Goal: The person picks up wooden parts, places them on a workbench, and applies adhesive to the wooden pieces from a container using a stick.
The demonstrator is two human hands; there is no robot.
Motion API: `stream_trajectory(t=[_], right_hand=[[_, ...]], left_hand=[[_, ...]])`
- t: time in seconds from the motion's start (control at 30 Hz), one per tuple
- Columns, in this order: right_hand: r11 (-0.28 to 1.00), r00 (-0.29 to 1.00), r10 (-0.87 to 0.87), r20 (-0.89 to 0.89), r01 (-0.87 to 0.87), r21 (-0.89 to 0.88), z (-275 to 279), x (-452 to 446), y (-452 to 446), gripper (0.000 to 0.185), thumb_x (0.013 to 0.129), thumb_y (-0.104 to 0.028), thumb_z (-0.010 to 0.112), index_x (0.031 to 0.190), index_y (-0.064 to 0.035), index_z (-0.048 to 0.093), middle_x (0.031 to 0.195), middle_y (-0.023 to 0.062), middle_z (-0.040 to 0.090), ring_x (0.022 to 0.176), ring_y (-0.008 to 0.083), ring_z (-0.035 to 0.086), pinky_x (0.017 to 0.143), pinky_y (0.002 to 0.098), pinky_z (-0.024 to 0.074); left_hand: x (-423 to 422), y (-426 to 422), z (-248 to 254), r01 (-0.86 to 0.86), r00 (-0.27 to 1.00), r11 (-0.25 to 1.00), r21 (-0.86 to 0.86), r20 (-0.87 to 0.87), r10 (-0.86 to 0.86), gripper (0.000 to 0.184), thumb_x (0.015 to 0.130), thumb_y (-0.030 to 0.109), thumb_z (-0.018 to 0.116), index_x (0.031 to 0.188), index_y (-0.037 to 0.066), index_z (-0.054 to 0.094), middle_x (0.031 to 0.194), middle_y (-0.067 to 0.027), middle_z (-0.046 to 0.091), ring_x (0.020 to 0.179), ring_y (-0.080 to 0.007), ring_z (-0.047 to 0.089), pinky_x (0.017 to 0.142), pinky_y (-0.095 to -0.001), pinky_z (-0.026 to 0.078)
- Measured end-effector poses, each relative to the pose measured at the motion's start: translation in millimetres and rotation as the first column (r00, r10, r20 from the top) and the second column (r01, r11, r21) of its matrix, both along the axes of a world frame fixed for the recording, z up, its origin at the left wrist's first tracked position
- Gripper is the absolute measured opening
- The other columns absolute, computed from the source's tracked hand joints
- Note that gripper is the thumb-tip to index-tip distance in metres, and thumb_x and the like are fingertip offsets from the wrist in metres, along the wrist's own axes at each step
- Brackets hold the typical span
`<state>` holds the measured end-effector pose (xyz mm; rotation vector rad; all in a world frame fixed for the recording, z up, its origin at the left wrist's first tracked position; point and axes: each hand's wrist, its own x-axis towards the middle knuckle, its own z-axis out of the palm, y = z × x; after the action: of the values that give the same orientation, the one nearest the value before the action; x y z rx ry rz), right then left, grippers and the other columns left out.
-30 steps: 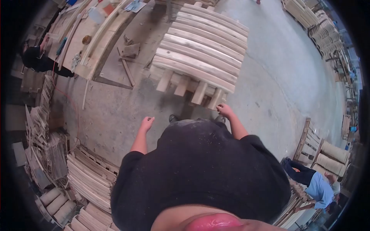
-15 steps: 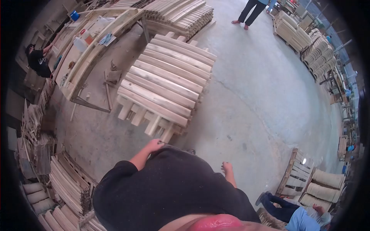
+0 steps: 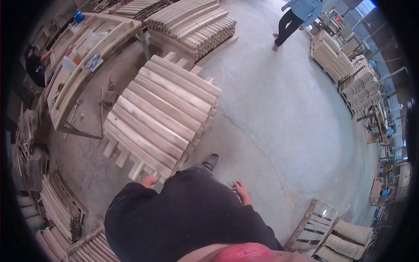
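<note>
A stack of pale wooden slats (image 3: 159,109) lies on the floor just ahead of me, laid crosswise over boards whose ends stick out below. My left hand (image 3: 150,180) is beside the near corner of this stack, close to the protruding board ends. Whether it touches them I cannot tell, and its fingers are mostly hidden. To the right, my right hand (image 3: 241,191) hangs over bare floor with its fingers loosely apart and nothing in them. My shoe (image 3: 211,161) shows on the floor between the stack and my right hand.
A wooden workbench (image 3: 65,98) stands left, with a person (image 3: 36,67) behind it. Another slat stack (image 3: 192,28) is farther ahead. A person in blue (image 3: 292,22) is on the concrete floor (image 3: 288,105). A pallet (image 3: 316,222) leans lower right; wood piles (image 3: 59,209) lie lower left.
I have moved forward, and the slat stack now sits lower and farther left. My left hand has swung left toward the stack's corner. The person in blue has come nearer.
</note>
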<state>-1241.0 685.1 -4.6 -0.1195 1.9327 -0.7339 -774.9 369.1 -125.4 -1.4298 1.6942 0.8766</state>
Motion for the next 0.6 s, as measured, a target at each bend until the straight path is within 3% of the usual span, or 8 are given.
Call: stream_trajectory(t=[0.1, 0.13, 0.17, 0.2, 0.23, 0.3, 0.43, 0.6], right_hand=[[0.972, 0.982, -0.188, 0.003, 0.186, 0.141, -31.7, -85.3, 54.2, 0.039, 0.095, -0.03, 0.059, 0.121, 0.0002, 0.061, 0.098, 0.0152, 0.068, 0.086, 0.0231, 0.068, 0.064, 0.0343, 0.0532], [0.927, 0.944, -0.328, 0.034, 0.314, 0.205, -57.2, -111.2, 88.8, 0.039, 0.095, -0.03, 0.059, 0.12, -0.0002, 0.061, 0.097, 0.0155, 0.068, 0.086, 0.0243, 0.067, 0.063, 0.035, 0.0532], [0.869, 0.895, -0.442, 0.051, 0.414, 0.271, -82.9, -133.3, 123.2, 0.039, 0.094, -0.031, 0.058, 0.119, -0.0005, 0.062, 0.097, 0.0159, 0.067, 0.085, 0.0254, 0.067, 0.063, 0.0356, 0.0532], [0.848, 0.872, -0.489, 0.041, 0.463, 0.256, -92.6, -158.3, 132.3, 0.039, 0.094, -0.032, 0.059, 0.117, -0.0011, 0.062, 0.096, 0.0151, 0.067, 0.084, 0.0253, 0.067, 0.062, 0.0355, 0.0529], [0.825, 0.845, -0.533, 0.031, 0.512, 0.24, -99.2, -182.8, 139.1, 0.038, 0.094, -0.033, 0.059, 0.116, -0.0017, 0.062, 0.095, 0.0144, 0.067, 0.084, 0.0251, 0.067, 0.062, 0.0353, 0.0527], [0.786, 0.805, -0.593, 0.02, 0.573, 0.232, -99.3, -230.2, 132.9, 0.038, 0.094, -0.034, 0.059, 0.114, -0.0024, 0.063, 0.094, 0.0134, 0.067, 0.083, 0.0248, 0.067, 0.061, 0.0351, 0.0523], [0.914, 0.927, -0.359, 0.106, 0.327, 0.241, -92.3, -343.9, 1.9, 0.038, 0.095, -0.035, 0.058, 0.113, -0.0029, 0.063, 0.094, 0.0125, 0.067, 0.082, 0.0239, 0.067, 0.06, 0.0348, 0.0518], [0.94, 0.958, 0.247, 0.144, -0.273, 0.204, -134.8, -519.7, -140.9, 0.037, 0.096, -0.036, 0.058, 0.112, -0.0035, 0.062, 0.094, 0.0114, 0.068, 0.081, 0.0229, 0.067, 0.059, 0.0344, 0.0511]], left_hand=[[-100.2, -41.9, -39.7, 0.162, 0.967, 0.98, 0.113, -0.217, -0.135, 0.064, 0.085, 0.055, 0.064, 0.125, 0.005, 0.067, 0.13, -0.0187, 0.063, 0.121, -0.0362, 0.06, 0.101, -0.0431, 0.048], [-163.1, -68.2, -2.3, 0.318, 0.93, 0.938, 0.136, -0.239, -0.28, 0.059, 0.084, 0.054, 0.064, 0.114, 0.003, 0.071, 0.121, -0.0224, 0.066, 0.114, -0.0363, 0.064, 0.093, -0.0449, 0.051], [-220.4, -88.6, -6.9, 0.29, 0.915, 0.954, 0.075, -0.313, -0.253, 0.055, 0.083, 0.052, 0.064, 0.101, 0.001, 0.074, 0.112, -0.0251, 0.068, 0.106, -0.0375, 0.067, 0.086, -0.0464, 0.052], [-291.5, -108.1, 81.8, 0.147, 0.905, 0.989, 0.007, -0.404, -0.132, 0.057, 0.084, 0.053, 0.063, 0.106, 0.0, 0.071, 0.113, -0.0255, 0.067, 0.105, -0.0398, 0.065, 0.087, -0.0469, 0.052], [-339.6, -120.8, 80.8, -0.045, 0.777, 0.991, -0.13, -0.628, -0.047, 0.058, 0.086, 0.052, 0.063, 0.113, 0.001, 0.068, 0.115, -0.0233, 0.067, 0.106, -0.0384, 0.065, 0.088, -0.0453, 0.052], [-439.8, -157.0, 128.4, -0.165, 0.647, 0.985, -0.047, -0.759, 0.072, 0.053, 0.09, 0.047, 0.066, 0.12, 0.003, 0.065, 0.115, -0.0184, 0.069, 0.106, -0.0317, 0.066, 0.091, -0.0408, 0.051], [-575.5, -209.4, 157.5, -0.262, 0.5, 0.963, 0.065, -0.844, 0.193, 0.048, 0.09, 0.04, 0.068, 0.119, 0.001, 0.065, 0.112, -0.0187, 0.07, 0.104, -0.0306, 0.067, 0.09, -0.0396, 0.053], [-628.8, -224.3, 121.5, -0.339, 0.701, 0.941, 0.023, -0.66, 0.269, 0.053, 0.089, 0.043, 0.067, 0.123, 0.003, 0.063, 0.12, -0.0214, 0.067, 0.109, -0.035, 0.065, 0.092, -0.0418, 0.052]])
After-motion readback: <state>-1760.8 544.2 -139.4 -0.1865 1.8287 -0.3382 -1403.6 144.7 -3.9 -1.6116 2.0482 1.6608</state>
